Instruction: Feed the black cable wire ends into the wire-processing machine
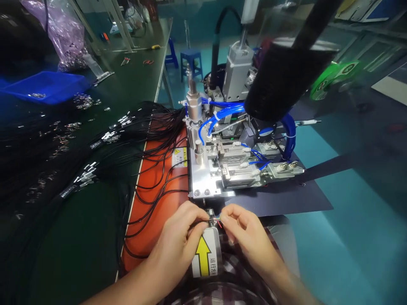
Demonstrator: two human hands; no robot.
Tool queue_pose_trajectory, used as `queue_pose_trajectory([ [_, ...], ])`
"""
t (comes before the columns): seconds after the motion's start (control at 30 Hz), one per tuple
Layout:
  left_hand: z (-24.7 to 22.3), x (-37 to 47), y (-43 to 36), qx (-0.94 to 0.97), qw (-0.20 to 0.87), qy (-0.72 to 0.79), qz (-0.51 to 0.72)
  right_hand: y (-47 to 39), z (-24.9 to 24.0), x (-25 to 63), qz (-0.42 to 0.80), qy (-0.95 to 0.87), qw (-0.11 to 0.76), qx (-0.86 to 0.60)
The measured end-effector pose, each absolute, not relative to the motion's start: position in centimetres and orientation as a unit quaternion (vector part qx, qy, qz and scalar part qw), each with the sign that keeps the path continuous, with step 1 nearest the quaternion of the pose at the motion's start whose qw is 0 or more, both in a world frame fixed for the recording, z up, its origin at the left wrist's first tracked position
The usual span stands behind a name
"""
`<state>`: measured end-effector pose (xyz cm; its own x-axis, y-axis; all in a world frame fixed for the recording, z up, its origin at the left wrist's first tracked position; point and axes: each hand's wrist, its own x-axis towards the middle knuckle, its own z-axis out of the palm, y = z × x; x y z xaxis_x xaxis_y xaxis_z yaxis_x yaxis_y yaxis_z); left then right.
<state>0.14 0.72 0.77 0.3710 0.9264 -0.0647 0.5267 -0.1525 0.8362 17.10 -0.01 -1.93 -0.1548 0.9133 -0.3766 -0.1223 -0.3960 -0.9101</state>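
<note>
My left hand pinches a thin black cable close to its end, just in front of the metal machine. Fine coloured wires, one of them red, show at the cable's end between my hands. The fingertips of my right hand are closed on these wires; exactly which ones is hidden. Below my hands lies a plate with a yellow arrow. A small metal fixture sits right behind my fingertips, partly covered by them.
Bundles of black cables with shiny ends spread over the dark green table and an orange mat. A blue tray stands at far left. A black cylinder overhangs the machine. Blue stools stand behind.
</note>
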Motion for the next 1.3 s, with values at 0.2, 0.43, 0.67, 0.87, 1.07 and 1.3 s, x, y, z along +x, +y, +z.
queue_pose_trajectory([
  [0.2, -1.3, -1.4, 1.5, 0.807, 0.318, 0.459, 0.191, 1.1, -3.6, 16.5, 0.635, -0.404, 0.38, -0.537],
  [0.43, -1.7, -1.6, 2.2, 0.863, 0.244, 0.405, 0.179, 1.2, -3.9, 16.4, 0.628, -0.401, 0.369, -0.556],
  [0.67, -1.8, -1.6, 2.1, 0.88, 0.198, 0.406, 0.149, 1.3, -4.1, 16.5, 0.624, -0.403, 0.359, -0.565],
  [0.87, -1.8, -1.6, 2.1, 0.888, 0.179, 0.398, 0.145, 1.2, -4.0, 16.5, 0.629, -0.397, 0.36, -0.563],
  [1.07, -2.0, -1.6, 2.1, 0.888, 0.173, 0.399, 0.15, 1.2, -4.0, 16.6, 0.63, -0.398, 0.359, -0.562],
  [1.3, -1.9, -1.6, 1.9, 0.891, 0.166, 0.4, 0.133, 1.2, -3.9, 16.6, 0.63, -0.399, 0.353, -0.565],
])
